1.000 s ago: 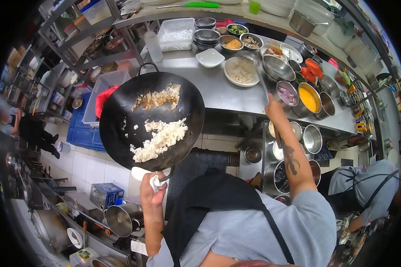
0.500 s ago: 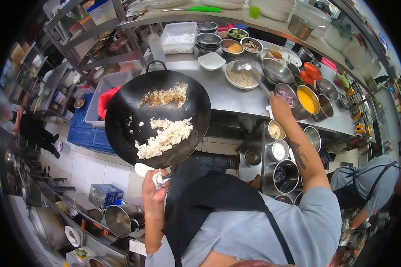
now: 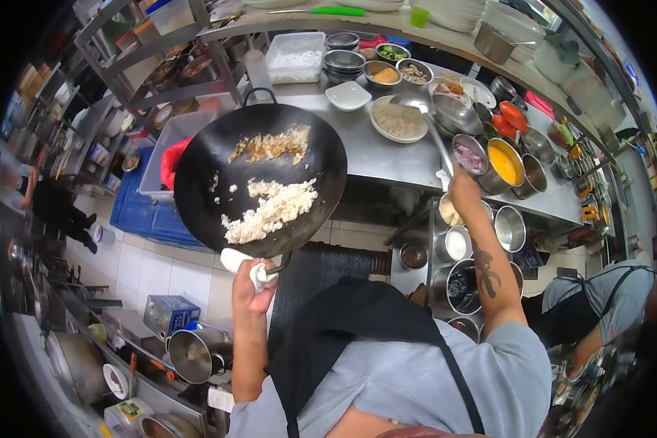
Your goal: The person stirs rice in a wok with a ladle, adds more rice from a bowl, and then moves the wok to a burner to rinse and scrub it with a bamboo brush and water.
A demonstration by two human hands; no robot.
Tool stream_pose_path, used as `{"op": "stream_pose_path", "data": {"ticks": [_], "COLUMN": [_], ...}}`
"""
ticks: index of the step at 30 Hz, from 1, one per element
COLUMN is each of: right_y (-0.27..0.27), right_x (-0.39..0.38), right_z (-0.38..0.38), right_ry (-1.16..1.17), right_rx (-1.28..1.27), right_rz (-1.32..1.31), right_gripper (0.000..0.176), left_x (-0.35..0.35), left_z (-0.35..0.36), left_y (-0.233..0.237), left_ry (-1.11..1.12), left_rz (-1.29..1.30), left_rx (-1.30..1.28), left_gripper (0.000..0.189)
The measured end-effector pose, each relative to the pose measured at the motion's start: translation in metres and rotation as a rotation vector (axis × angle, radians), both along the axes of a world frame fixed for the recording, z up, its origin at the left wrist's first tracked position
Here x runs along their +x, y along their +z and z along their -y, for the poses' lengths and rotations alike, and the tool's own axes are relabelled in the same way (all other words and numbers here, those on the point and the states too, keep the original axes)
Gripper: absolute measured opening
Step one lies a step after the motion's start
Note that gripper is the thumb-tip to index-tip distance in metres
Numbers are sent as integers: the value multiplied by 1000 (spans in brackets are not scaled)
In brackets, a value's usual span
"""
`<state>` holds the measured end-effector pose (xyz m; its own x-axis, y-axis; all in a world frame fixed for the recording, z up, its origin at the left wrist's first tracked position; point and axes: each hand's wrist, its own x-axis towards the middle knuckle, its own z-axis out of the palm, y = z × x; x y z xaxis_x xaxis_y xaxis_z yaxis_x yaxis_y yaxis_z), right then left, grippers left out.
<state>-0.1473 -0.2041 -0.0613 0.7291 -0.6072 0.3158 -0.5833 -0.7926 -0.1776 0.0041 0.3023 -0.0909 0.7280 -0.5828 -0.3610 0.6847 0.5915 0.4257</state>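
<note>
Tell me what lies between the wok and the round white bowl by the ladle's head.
The head view shows only bare steel counter on the straight stretch from the wok to the white bowl; the square white dish sits beyond that line.

left fingers [image 3: 252, 264] hold a wok [image 3: 197, 193] of rice [image 3: 274, 210], right fingers [image 3: 458, 181] a ladle [image 3: 438, 137].

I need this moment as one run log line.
left hand: holds wok with white cloth; right hand: holds ladle near white bowl; wok: two rice patches
</note>
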Motion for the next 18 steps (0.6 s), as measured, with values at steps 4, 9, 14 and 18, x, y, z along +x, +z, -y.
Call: {"op": "stream_pose_path", "data": {"ticks": [4, 9, 14, 18], "right_y": [8, 56, 59, 56], "right_x": [-12, -12, 34, 50], "right_z": [-14, -151, -215, -245], "right_ry": [249, 452, 711, 849], "right_rx": [65, 1070, 936, 463], "right_rz": [290, 345, 116, -39], "right_gripper": [59, 52, 49, 50], "left_x": [8, 13, 7, -1], "left_z": [4, 3, -1, -9], "left_y": [-11, -14, -15, -5], "left_ry": [-3, -6, -30, -86], "left_rz": [29, 15, -8, -2], "left_rx": [-31, -31, -84, -147], "left_gripper": [7, 7, 8, 10]}}
